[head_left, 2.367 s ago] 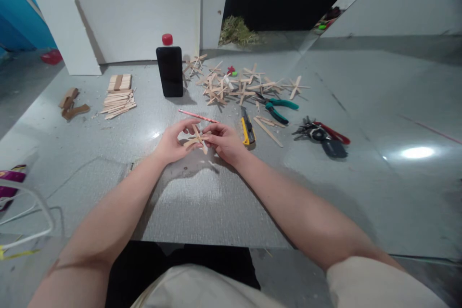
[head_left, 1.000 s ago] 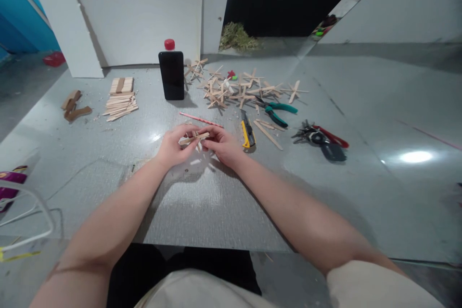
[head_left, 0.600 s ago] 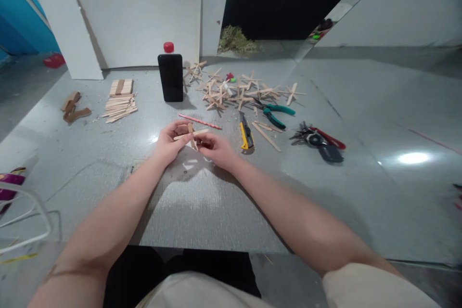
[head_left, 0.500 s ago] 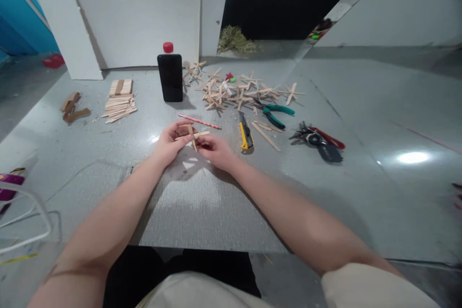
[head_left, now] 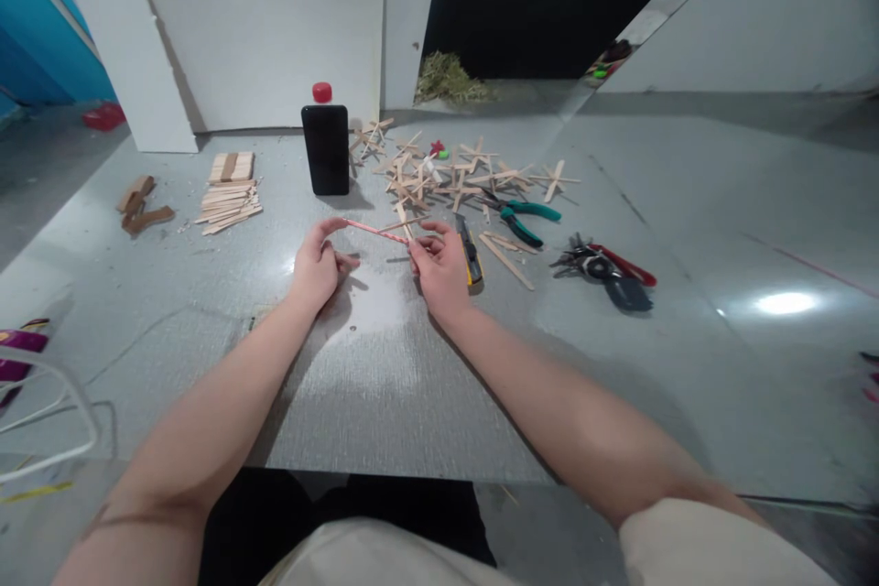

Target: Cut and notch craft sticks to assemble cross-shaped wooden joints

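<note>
Currently holding a crossed-stick piece (head_left: 404, 222) in the right hand (head_left: 443, 270) alone

Pinching the piece between thumb and fingers, apparently just above the grey table (head_left: 385, 421), on the near side of the pile of crossed sticks (head_left: 412, 185), stick ends jutting several ways. Holding the left hand (head_left: 317, 267) apart from the right, thumb and fingers spread around nothing visible, forefinger tip at the end of a striped pencil (head_left: 363, 227); from this angle, hard to tell touching from merely near. Hiding part of a yellow utility knife (head_left: 471, 254) behind the right hand; leaving green-handled pliers (head_left: 527, 211) and loose sticks (head_left: 506, 258) untouched farther over. Judging by the one-sided hold, probably at a one-handed moving step rather than two-handed work on the joint. Next, seemingly calling for a light pinch, a steady turn or lowering, and clearance between stick ends and pencil.
</note>
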Demonstrator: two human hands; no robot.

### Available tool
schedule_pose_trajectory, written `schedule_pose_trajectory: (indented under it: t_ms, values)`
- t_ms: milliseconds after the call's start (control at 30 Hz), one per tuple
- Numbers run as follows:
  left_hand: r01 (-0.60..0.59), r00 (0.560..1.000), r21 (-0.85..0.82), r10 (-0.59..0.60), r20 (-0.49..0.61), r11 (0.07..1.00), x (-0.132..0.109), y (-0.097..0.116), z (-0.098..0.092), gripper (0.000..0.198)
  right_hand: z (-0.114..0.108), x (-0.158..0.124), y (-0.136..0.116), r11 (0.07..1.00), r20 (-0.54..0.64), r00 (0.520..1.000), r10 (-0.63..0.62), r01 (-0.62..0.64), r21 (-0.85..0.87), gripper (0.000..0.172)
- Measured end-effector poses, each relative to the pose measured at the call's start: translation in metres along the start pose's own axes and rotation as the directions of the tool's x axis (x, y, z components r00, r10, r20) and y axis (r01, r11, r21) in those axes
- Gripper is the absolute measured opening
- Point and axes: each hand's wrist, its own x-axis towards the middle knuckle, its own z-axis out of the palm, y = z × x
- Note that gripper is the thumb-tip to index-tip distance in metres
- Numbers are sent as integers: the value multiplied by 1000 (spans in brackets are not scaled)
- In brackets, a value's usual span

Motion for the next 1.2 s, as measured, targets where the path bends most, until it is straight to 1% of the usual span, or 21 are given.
schedule_pose_trajectory:
  t_ms: [100, 167, 267, 400, 533, 633, 767, 1000, 1067, 1200]
  values:
    - [-79, 996, 115, 83, -27, 990, 2, -1, -2, 36, -1, 0, -2, 1000, 5, 1000, 8, -8, -11, 23]
    - [-117, 992, 187, 124, -26, 975, 3, 0, -2, 36, -2, -1, -4, 999, 23, 1000, 13, -13, -34, 20]
    - [-139, 989, 254, 149, -17, 957, 2, 2, -2, 33, -1, -3, -5, 997, 59, 997, 39, -35, -72, 23]
    - [-163, 984, 297, 175, -15, 941, 1, 5, -1, 28, 0, -2, -2, 990, 106, 992, 64, -50, -130, 31]
    - [-185, 980, 317, 200, -17, 930, -1, 8, -1, 27, 1, -2, 1, 984, 140, 990, 17, 8, -177, 38]
    - [-192, 977, 323, 210, -22, 927, -1, 8, 0, 27, 0, -1, 5, 979, 151, 989, -11, 41, -197, 39]
    - [-192, 977, 321, 212, -27, 927, 0, 8, 1, 27, 0, 0, 9, 969, 157, 988, -15, 53, -241, 41]
    - [-182, 978, 294, 203, -43, 938, 3, 8, 1, 24, 2, 2, 4, 925, 192, 981, -32, 102, -366, 48]
    - [-182, 978, 285, 203, -46, 941, 3, 8, 1, 23, 2, 5, 5, 909, 178, 983, -33, 104, -404, 45]
    - [-187, 977, 274, 208, -46, 943, 2, 6, 1, 24, 1, 14, 12, 875, 161, 987, -29, 103, -474, 32]
